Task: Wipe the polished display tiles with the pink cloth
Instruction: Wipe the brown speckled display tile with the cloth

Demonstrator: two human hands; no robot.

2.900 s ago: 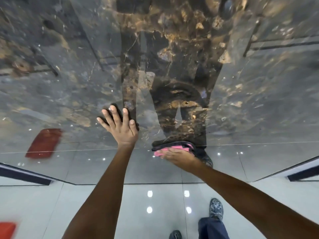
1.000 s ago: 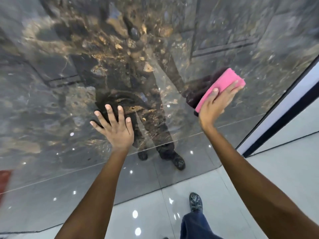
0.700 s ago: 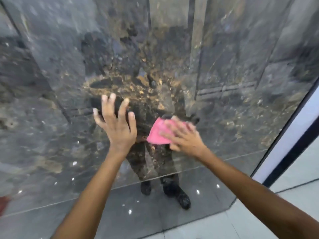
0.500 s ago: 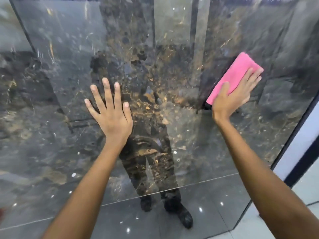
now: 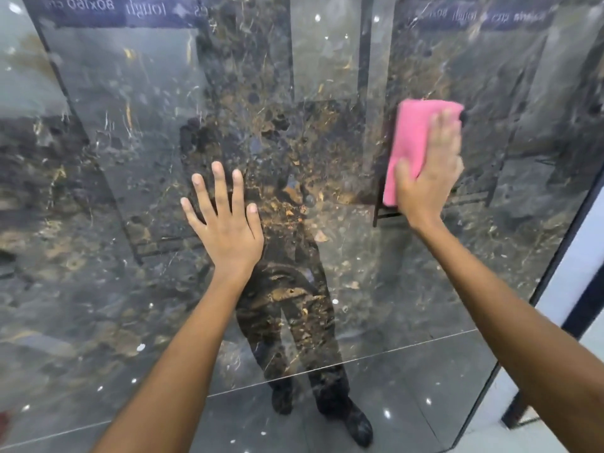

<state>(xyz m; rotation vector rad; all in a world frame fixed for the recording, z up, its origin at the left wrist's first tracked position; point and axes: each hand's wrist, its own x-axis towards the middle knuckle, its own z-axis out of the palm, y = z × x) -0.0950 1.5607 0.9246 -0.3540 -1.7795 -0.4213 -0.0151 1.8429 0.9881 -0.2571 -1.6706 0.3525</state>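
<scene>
Pink cloth point(image 5: 413, 148), folded into an upright oblong, lies flat against the polished display tile point(image 5: 130, 132) under the right hand point(image 5: 431, 171). That hand covers the cloth's right half and lower end, fingers straight and pointing up, palm pressing it to the glossy face; the cloth's top and left edge show past the fingers, which are blurred. The left hand point(image 5: 225, 223) is well apart from the cloth — lower and toward the middle of the tile — laid flat on the bare surface with fingers spread and holding nothing. The two hands do not touch each other. The tile is dark marble with gold and brown veining, standing upright, and it mirrors a person's legs and shoes between the two arms. A dark frame edge point(image 5: 555, 256) runs down the tile's right side, with pale floor point(image 5: 555, 443) beyond it.
</scene>
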